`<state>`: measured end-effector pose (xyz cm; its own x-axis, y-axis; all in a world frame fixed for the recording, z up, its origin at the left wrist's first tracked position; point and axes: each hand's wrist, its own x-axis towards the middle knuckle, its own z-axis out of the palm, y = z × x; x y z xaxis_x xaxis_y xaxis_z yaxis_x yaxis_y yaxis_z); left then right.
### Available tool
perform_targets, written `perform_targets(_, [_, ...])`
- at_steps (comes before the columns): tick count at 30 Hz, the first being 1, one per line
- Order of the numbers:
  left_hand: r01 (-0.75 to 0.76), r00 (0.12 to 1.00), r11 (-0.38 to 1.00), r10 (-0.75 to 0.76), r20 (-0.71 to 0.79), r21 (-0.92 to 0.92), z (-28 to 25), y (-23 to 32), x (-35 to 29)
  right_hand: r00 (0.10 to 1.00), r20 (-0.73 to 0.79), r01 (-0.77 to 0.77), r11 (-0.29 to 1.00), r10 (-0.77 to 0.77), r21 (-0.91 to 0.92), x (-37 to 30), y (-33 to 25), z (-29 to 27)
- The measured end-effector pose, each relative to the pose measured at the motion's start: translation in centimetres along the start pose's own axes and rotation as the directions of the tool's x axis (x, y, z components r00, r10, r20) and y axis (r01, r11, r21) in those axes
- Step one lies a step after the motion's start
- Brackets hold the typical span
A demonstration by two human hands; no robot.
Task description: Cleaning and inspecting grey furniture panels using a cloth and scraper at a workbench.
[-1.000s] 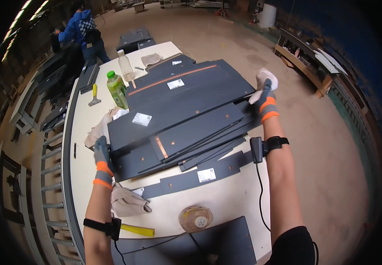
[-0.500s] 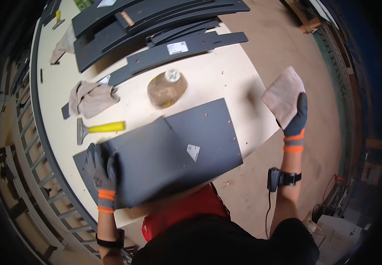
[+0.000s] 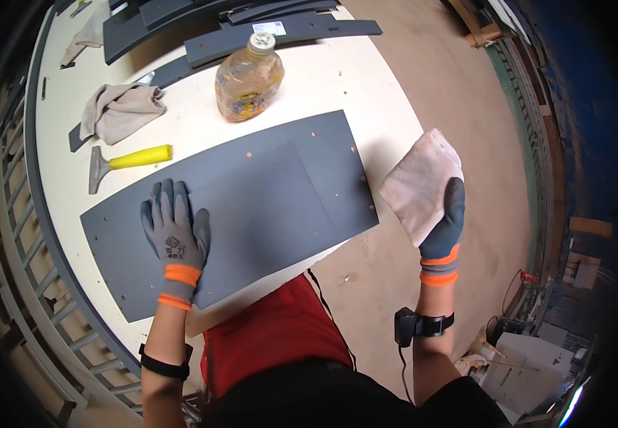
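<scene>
A dark grey panel (image 3: 273,192) with small copper-coloured holes lies slantwise across the near part of the white table (image 3: 337,78). My gloved left hand (image 3: 175,235) rests flat on the panel's left part, fingers stretched out. Off the panel's right end, my gloved right hand (image 3: 446,227) holds a folded pale cloth (image 3: 417,187) in the air. A scraper (image 3: 141,157) with a yellow handle lies just beyond the panel at the left. Past the panel's far edge stands a clear plastic bottle (image 3: 248,85) with a white cap.
A crumpled beige cloth (image 3: 125,110) lies beyond the scraper, partly over a dark strip. More dark boards (image 3: 216,46) are piled at the far end of the table. Rails (image 3: 27,246) run along the left. A pale box (image 3: 530,371) sits low at the right.
My right hand and its cloth have moved left and nearer me. My left hand still lies on the panel. The white label seen on the panel before no longer shows. The whole view has shifted.
</scene>
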<state>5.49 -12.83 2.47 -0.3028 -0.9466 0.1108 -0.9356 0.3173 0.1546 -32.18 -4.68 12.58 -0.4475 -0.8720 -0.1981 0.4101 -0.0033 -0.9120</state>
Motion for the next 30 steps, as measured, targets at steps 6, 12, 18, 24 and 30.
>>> perform_targets(6, [0.018, 1.0, 0.994, -0.02, -0.015, -0.108, 1.0, 5.9, 3.0, 0.926, -0.212, -0.378, 0.775, 0.313, -0.507, -3.0, 2.6, -1.8])
perform_targets(12, [0.041, 0.995, 0.998, -0.037, 0.089, -0.044, 2.4, 8.1, 3.8, 0.92, 0.338, 0.34, 0.023, 0.198, -0.94, -5.2, 11.6, 5.3])
perform_targets(18, [0.006, 0.989, 0.991, 0.013, 0.146, -0.132, 1.6, 8.8, 4.7, 0.826, 0.562, 0.564, -0.093, 0.046, -0.821, 7.3, 14.1, 11.1])
perform_targets(24, [0.046, 0.979, 0.995, -0.027, 0.203, -0.094, 1.1, 8.0, 4.8, 0.844, 0.525, 0.526, 0.015, 0.109, -0.85, -1.3, 12.6, 6.2])
perform_targets(30, [0.046, 0.989, 0.992, -0.029, 0.145, -0.115, 1.9, 7.8, 4.2, 0.841, 0.492, 0.506, -0.003, 0.223, -0.863, -3.4, 11.2, 5.1])
